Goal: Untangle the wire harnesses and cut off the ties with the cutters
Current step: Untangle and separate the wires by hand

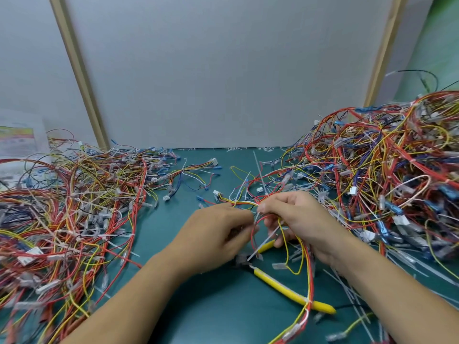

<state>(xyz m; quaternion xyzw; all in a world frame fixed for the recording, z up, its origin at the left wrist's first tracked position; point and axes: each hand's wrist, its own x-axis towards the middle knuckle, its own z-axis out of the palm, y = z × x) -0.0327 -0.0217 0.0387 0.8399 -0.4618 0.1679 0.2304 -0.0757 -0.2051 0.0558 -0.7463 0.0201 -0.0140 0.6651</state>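
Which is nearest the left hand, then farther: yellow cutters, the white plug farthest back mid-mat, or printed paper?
1. Yellow cutters, right beside the left hand.
2. White plug, middle, toward the back.
3. Printed paper, far left.

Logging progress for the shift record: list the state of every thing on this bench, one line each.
left grip: pinches the harness wires.
right grip: holds the same harness.
harness: lifted, tail hanging to the mat.
cutters: lying on the mat, handles spread.
left pile: tangled.
right pile: tangled, heaped higher.
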